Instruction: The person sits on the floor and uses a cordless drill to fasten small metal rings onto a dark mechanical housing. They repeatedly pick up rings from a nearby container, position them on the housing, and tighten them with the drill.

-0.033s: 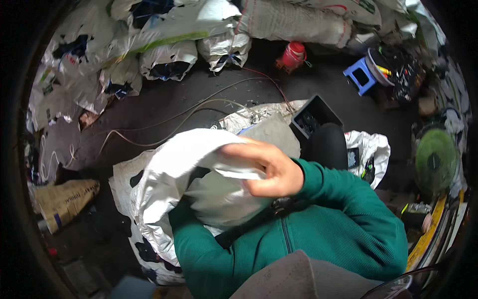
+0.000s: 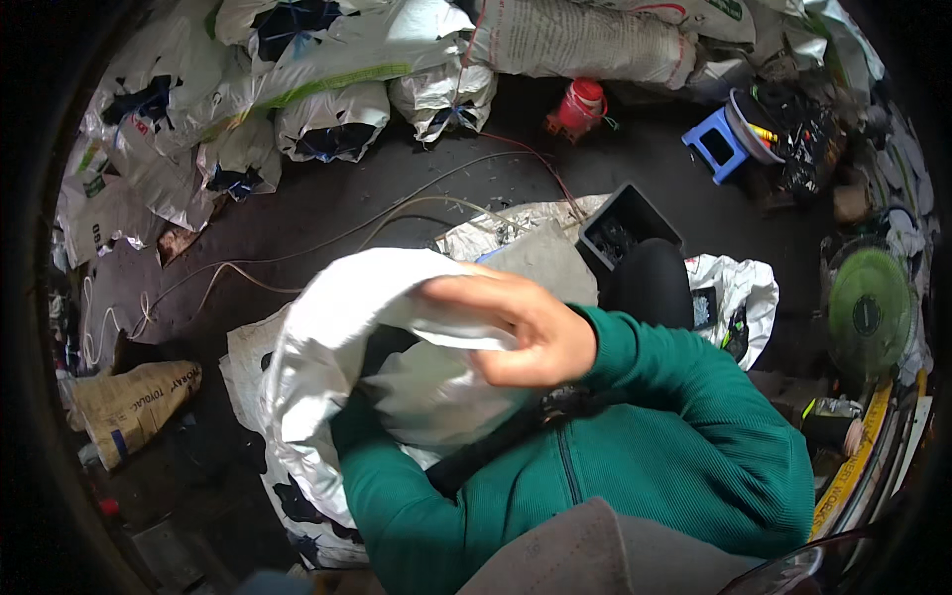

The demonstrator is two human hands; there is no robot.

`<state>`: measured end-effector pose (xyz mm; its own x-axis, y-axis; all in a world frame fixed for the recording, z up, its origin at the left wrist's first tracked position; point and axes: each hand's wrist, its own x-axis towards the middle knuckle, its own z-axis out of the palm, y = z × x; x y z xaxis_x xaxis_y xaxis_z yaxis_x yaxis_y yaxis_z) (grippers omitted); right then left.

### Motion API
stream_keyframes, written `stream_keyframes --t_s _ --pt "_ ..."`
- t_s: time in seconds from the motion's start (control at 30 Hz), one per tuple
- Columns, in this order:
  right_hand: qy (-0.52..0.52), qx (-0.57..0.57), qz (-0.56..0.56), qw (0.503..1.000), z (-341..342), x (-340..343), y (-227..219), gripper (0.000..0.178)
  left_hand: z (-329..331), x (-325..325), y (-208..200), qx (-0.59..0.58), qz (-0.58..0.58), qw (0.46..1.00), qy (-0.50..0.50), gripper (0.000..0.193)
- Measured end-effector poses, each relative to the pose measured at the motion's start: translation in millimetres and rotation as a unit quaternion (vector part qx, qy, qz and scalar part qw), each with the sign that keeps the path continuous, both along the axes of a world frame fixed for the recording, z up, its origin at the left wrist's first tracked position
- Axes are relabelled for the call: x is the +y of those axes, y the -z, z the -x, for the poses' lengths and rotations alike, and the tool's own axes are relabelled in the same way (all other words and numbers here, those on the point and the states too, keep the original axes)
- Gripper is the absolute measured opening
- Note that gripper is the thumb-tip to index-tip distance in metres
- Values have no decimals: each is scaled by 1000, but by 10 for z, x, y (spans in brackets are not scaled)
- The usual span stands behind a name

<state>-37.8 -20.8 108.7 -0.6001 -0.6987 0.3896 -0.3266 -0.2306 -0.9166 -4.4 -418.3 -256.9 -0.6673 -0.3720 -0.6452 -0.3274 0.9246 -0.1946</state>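
A large white woven plastic sack (image 2: 309,342) stands in front of my body, its mouth spread into a round opening. My right hand (image 2: 531,332) holds the sack's rim at the right side, thumb on one face of the cloth and fingers on the other. Down into the sack reaches my left arm in its green sleeve (image 2: 382,466); my left hand is out of sight inside, so its fingers do not show. Pale, motion-smeared sack cloth (image 2: 426,392) fills much of the opening.
A dark open bin (image 2: 630,228) with black pieces stands past my knee. Cables (image 2: 397,208) cross the dark floor. Filled sacks (image 2: 332,119) line the back. A red jug (image 2: 582,104), a blue stool (image 2: 716,147) and a green fan (image 2: 870,307) stand farther off.
My right hand and the sack rim have shifted slightly left. My left arm stays inside the sack.
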Motion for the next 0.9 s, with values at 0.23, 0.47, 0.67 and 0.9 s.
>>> stream_keyframes --t_s 0.23,0.47,0.67,0.9 --pt "167 146 -107 969 376 -641 549 62 338 232 -1408 243 -55 964 90 35" --pt "327 6 -83 941 654 -155 1092 57 -1444 1532 -3728 684 -225 653 -233 24" --pt "357 -27 34 933 834 1079 1420 35 -596 2628 -3547 588 -480 629 -167 33" --pt "565 -192 -84 798 1225 3825 2182 30 1278 3950 -1023 388 -667 564 -294 29"
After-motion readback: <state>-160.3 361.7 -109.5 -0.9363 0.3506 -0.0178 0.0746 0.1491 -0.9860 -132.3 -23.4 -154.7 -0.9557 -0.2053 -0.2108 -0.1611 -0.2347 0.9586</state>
